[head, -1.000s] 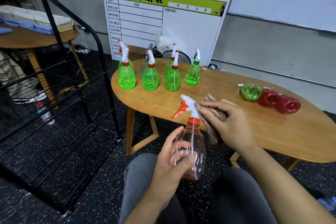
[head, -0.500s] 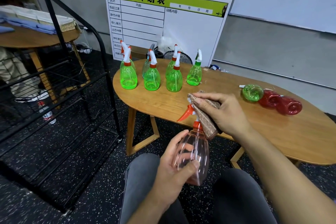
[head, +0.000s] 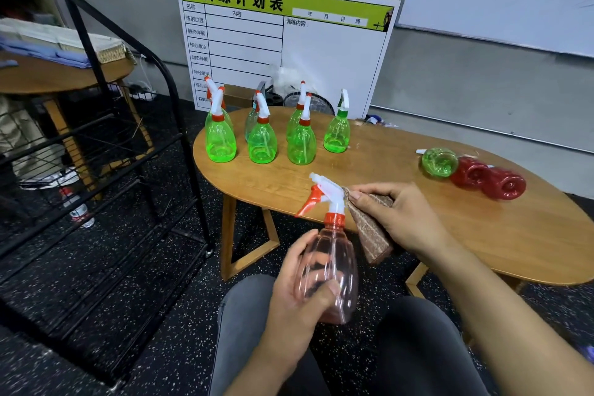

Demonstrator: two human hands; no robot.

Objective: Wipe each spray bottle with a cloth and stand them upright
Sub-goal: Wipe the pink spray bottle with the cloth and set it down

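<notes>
Head view, looking down over my lap: my left hand (head: 299, 296) grips a clear pink spray bottle (head: 331, 270) round its belly, fingers and thumb curled about it, and holds it upright above my knees, off the worktop (head: 418, 228). Its white head with orange trigger points left. My right hand (head: 401, 219) pinches a brown cloth (head: 369, 235), fingers curled on it, and presses it against the back of the spray head and neck.

On the worktop, far left end, a group of green spray bottles (head: 262, 141) stands upright in a close cluster, most with orange collars, one at the right of the group with a green collar. Exact count uncertain, since some stand behind others. At the right, well apart from that group, one green bottle (head: 438, 162) and two red bottles (head: 488, 178) lie on their sides, touching in a row.

A black wire rack (head: 96, 170) stands to the left on the speckled floor. A white chart board (head: 283, 42) leans on the wall behind the worktop.
</notes>
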